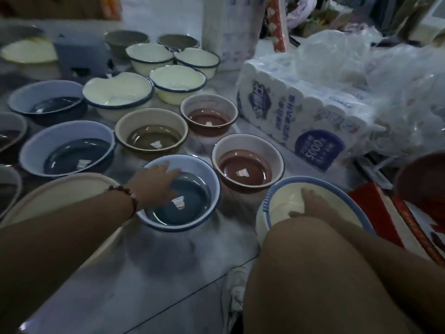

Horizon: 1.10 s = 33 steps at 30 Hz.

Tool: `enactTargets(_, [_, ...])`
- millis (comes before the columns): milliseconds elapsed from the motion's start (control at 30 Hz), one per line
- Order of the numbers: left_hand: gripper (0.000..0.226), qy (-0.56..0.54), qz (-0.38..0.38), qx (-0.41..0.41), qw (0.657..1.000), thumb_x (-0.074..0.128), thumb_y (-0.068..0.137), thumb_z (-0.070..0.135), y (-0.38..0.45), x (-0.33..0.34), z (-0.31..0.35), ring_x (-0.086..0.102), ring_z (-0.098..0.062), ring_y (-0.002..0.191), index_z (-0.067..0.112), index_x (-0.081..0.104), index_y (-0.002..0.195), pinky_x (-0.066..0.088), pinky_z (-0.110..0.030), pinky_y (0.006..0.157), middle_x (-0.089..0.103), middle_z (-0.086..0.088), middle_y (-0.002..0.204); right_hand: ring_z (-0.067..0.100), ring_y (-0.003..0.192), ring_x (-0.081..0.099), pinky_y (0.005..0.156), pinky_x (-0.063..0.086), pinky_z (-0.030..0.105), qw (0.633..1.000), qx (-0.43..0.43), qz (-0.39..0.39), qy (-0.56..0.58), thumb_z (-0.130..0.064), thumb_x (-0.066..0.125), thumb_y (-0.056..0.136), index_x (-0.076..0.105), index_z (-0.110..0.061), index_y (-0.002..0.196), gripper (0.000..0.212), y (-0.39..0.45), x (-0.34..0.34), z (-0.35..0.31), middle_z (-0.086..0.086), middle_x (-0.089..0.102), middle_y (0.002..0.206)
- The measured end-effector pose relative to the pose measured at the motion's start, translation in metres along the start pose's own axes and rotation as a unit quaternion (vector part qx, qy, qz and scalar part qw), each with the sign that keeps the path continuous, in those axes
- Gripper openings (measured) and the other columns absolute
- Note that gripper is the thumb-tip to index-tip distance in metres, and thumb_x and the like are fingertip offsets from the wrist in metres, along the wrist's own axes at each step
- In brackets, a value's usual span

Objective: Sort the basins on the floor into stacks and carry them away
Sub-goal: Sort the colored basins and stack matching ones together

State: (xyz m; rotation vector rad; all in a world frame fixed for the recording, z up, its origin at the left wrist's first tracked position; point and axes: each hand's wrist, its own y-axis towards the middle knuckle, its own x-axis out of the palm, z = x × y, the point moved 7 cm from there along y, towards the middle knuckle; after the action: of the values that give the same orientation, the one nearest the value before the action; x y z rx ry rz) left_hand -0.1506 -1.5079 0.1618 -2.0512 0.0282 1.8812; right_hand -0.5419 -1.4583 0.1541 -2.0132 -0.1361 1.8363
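left hand reaching flat-fingered into the near blue basin to lift it for stacking, right hand resting loosely inside the cream basin, gripping nothing

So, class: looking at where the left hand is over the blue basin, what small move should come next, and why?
Probably close the left hand on the far rim of the blue basin and lift it. The fingers already reach over that rim, and a matching blue basin sits just beyond to stack with.
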Motion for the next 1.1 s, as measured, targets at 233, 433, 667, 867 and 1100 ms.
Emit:
enactTargets(233, [0.073,0.027,0.005,-0.097,0.995,0.047,0.092,0.058,-0.102,0.018,-0.141,0.04,-0.027,0.138,0.026,0.024,0.152,0.037,-0.04,0.111,0.03,-0.008,0.156,0.034,0.147,0.015,0.117,0.019,0.048,0.922,-0.346,-0.006,-0.176,-0.06,0.043,0.093,0.014,-0.027,0.155,0.076,-0.029,-0.032,-0.253,0.007,0.016,0.161])
enactTargets(433, [0.073,0.014,-0.065,-0.214,0.975,0.044,0.094,0.058,-0.196,0.075,-0.23,0.035,-0.023,0.141,0.03,0.016,0.155,0.036,-0.036,0.11,0.023,-0.006,0.16,0.033,0.147,0.015,0.118,0.017,0.048,0.846,-0.443,-0.021,-0.297,-0.064,0.041,0.09,0.013,-0.027,0.154,0.078,-0.055,0.013,-0.386,0.005,0.013,0.162])
enactTargets(667, [0.073,-0.091,-0.107,-0.286,0.948,0.045,0.095,0.057,-0.238,0.122,-0.293,0.038,-0.028,0.138,0.029,0.014,0.155,0.035,-0.041,0.108,0.028,-0.006,0.156,0.036,0.144,0.024,0.115,0.023,0.047,0.868,-0.416,-0.124,-0.238,-0.061,0.039,0.094,0.015,-0.019,0.154,0.076,-0.079,0.107,-0.494,0.01,0.02,0.159])
enactTargets(867, [0.068,-0.092,-0.128,-0.276,0.948,0.041,0.097,0.051,-0.213,0.143,-0.299,0.039,-0.033,0.136,0.028,0.014,0.154,0.036,-0.045,0.106,0.031,-0.009,0.153,0.031,0.118,0.054,0.096,0.049,0.043,0.9,0.001,-0.321,0.294,-0.052,0.078,0.04,0.028,-0.006,0.147,0.127,-0.046,0.254,-0.482,0.013,0.052,0.135])
enactTargets(1100, [0.068,-0.131,-0.153,-0.245,0.948,0.044,0.096,0.048,-0.165,0.169,-0.297,0.04,-0.031,0.134,0.03,0.016,0.154,0.039,-0.045,0.102,0.028,-0.007,0.154,0.017,0.052,0.061,0.044,0.046,0.021,0.72,0.177,-0.384,0.55,-0.026,0.064,0.087,0.06,-0.009,0.104,0.024,-0.065,0.271,-0.49,0.008,0.07,0.07])
